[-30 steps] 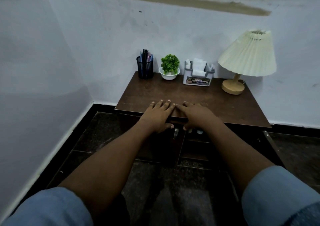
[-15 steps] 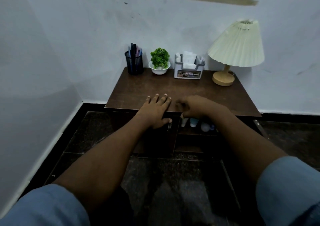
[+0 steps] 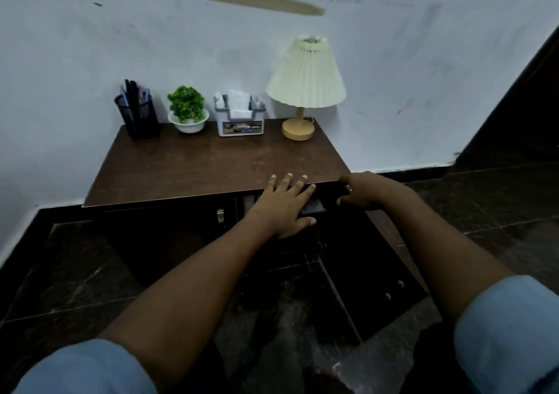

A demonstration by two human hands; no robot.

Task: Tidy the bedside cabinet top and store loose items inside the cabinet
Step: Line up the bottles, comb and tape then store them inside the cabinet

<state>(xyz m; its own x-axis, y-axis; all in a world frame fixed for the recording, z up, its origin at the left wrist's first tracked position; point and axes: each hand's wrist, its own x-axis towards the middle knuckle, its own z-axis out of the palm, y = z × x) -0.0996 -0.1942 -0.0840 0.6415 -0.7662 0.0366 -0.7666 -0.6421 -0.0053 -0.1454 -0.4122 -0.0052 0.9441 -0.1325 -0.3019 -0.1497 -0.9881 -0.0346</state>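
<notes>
Storage looks close to finished, judging by how little sits on the cabinet top point(image 3: 211, 163). Only one row remains, along the far edge from ten o'clock to two o'clock: pen holder point(image 3: 139, 119), potted plant point(image 3: 187, 109), tissue box point(image 3: 240, 119) and lamp point(image 3: 305, 85).

The right door point(image 3: 378, 275) hangs open toward five o'clock, and the left door point(image 3: 169, 236) is closed. The left hand point(image 3: 284, 209) lies released on the top's front edge at six o'clock, fingers straight and spread. The right hand point(image 3: 360, 191) is curled at the front corner near four o'clock; I cannot tell whether it grasps the edge or some dark item. Stored items point(image 3: 313, 206) show pale in the open compartment, just under the left hand.

To close up well, first check that nothing juts past the shelf. Then take both hands off the frame and swing the right door in by its outer edge, gently enough not to jolt the lamp.

The tissue box carries a front sticker. The white letters at its right end are perhaps "OPEL", and the rest is too blurred to read.
</notes>
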